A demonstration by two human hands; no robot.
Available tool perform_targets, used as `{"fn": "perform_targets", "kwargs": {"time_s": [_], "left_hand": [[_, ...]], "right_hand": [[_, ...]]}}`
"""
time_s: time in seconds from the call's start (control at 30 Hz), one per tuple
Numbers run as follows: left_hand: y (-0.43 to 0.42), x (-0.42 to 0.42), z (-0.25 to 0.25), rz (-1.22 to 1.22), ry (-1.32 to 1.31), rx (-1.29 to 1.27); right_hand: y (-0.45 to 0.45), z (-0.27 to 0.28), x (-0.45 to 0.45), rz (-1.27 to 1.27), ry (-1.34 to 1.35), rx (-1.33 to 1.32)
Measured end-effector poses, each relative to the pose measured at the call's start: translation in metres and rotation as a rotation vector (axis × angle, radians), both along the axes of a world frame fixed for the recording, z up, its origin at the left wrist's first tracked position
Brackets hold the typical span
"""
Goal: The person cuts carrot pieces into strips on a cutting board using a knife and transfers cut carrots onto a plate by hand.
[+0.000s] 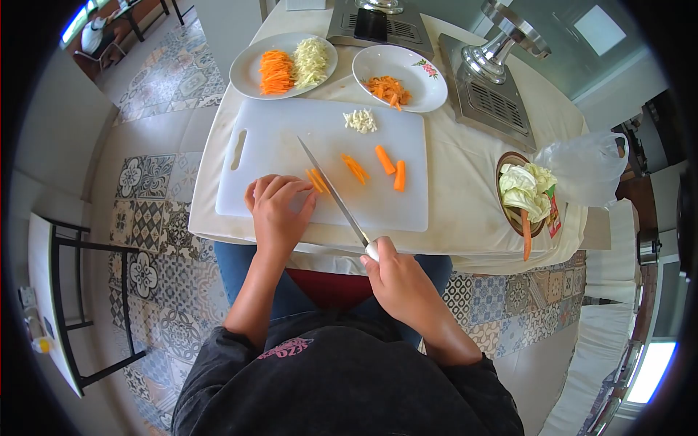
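My right hand (400,280) is wrapped round the pale handle of a kitchen knife (336,196), whose long blade slants up and left over the white cutting board (269,138). Left of the blade, a cut piece of carrot (315,181) lies under the fingertips of my left hand (278,211), which is bent down onto the board. Right of the blade are a small bundle of carrot strips (355,169) and two carrot sticks (400,176). A little pile of chopped white pieces (360,120) sits near the board's far edge.
Behind the board stand a plate (247,76) of shredded carrot and cabbage and a flowered bowl (407,62) with carrot shavings. Two metal stoves (494,105) are farther back. At right, a brown-rimmed bowl (502,171) holds cabbage and a carrot, beside a plastic bag (589,171).
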State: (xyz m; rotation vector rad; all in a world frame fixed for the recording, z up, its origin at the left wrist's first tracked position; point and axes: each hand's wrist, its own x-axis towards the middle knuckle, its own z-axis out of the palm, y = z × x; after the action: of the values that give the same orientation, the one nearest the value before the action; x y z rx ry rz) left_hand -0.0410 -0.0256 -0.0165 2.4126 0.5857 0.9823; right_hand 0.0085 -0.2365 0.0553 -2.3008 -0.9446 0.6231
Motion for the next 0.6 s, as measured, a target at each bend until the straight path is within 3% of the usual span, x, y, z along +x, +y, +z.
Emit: {"fn": "perform_targets", "kwargs": {"time_s": [0.2, 0.4, 0.6], "left_hand": [[-0.004, 0.003, 0.001, 0.002, 0.005, 0.002], [-0.003, 0.002, -0.001, 0.003, -0.002, 0.039], [-0.006, 0.002, 0.003, 0.014, -0.016, 0.077]], "right_hand": [[0.008, -0.001, -0.004, 0.061, -0.141, -0.05], [0.012, 0.005, -0.002, 0.052, -0.066, -0.113], [0.009, -0.002, 0.001, 0.036, -0.12, -0.014]]}}
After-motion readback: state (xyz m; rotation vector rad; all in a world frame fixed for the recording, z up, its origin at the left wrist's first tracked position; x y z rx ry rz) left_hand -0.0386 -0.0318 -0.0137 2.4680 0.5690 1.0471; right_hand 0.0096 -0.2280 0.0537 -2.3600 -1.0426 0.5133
